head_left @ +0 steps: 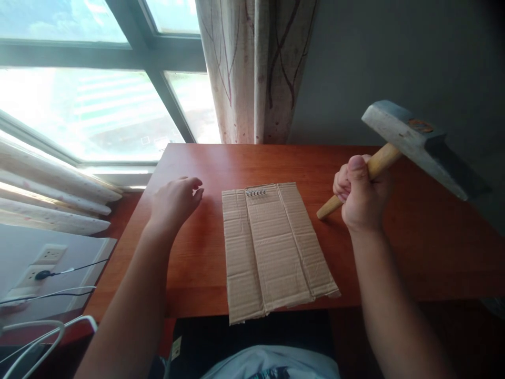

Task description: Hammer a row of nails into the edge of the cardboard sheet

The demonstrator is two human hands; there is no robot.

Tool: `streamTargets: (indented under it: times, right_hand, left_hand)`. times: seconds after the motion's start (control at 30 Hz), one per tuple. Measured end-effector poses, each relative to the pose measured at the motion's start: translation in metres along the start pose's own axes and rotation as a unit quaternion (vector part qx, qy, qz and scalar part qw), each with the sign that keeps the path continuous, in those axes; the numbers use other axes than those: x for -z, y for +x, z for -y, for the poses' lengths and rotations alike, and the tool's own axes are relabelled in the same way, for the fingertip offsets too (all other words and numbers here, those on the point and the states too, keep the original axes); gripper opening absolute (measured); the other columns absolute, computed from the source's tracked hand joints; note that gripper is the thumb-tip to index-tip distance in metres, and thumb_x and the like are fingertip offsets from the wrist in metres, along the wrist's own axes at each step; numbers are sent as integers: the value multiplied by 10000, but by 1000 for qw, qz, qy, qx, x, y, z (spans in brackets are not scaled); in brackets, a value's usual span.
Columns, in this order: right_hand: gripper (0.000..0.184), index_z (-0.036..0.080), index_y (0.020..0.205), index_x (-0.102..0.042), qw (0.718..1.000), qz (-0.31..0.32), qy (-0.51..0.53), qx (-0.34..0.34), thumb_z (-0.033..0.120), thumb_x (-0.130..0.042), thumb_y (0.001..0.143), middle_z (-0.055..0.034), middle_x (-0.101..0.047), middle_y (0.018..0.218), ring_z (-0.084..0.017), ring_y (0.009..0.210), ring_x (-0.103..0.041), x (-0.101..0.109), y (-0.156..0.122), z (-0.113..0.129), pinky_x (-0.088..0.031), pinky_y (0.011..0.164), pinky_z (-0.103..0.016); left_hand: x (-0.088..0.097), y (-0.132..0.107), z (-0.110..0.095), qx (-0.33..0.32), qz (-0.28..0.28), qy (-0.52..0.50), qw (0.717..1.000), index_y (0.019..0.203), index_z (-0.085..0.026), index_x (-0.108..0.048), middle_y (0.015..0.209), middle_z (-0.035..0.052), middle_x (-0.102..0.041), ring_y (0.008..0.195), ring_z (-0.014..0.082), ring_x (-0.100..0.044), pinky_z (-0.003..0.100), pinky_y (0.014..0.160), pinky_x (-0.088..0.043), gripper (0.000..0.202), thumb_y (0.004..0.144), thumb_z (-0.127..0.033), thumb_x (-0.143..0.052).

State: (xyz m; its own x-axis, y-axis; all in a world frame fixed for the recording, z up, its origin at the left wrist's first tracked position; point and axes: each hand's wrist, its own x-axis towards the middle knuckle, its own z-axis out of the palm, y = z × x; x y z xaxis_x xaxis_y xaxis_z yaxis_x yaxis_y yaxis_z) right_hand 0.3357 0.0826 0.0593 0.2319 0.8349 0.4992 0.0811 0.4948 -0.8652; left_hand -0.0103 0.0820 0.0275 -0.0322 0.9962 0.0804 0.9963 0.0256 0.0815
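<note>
In my right hand [361,192] is a hammer, its wooden handle wrapped by my fingers with the thumb laid along it. The heavy grey hammer head [414,137] is raised above the right side of the table, tilted. My left hand [177,200] is over the left part of the table, fingers loosely bent, thumb apart, and nothing held. Between my hands lies a creased sheet of brown cardboard [276,247]. Near its far edge is a row of several small dark slanted pieces [256,193], too small to name.
The reddish-brown wooden table [197,268] has the cardboard overhanging its front edge. A window [118,105] and curtains [236,68] stand behind and to the left. At lower left are wall sockets [35,273] with a black plug, and white cables [59,329].
</note>
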Motion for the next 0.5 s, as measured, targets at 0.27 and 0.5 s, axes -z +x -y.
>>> streamTargets:
  times: [0.27,0.5]
  right_hand:
    - [510,254,623,-288,999,-40,-5,3,547,-606,894,90,-254,468,-77,352,-242,7,0,-2,-185,349,-264]
    - [547,257,618,-256,997,-54,-46,-6,625,-551,895,86,-243,473,-80,357,-239,12,-1,0,-208,353,-269]
  left_hand:
    - [-3,-20,3,13,52,92,994,1041,-235,-711,1112,116,-719,891,315,-693,354,605,-419,379,943,-437,-405]
    - [-7,-24,-1,-7,57,140,988,954,-221,-706,1033,128,-707,831,293,-685,332,570,-378,416,979,-346,-309]
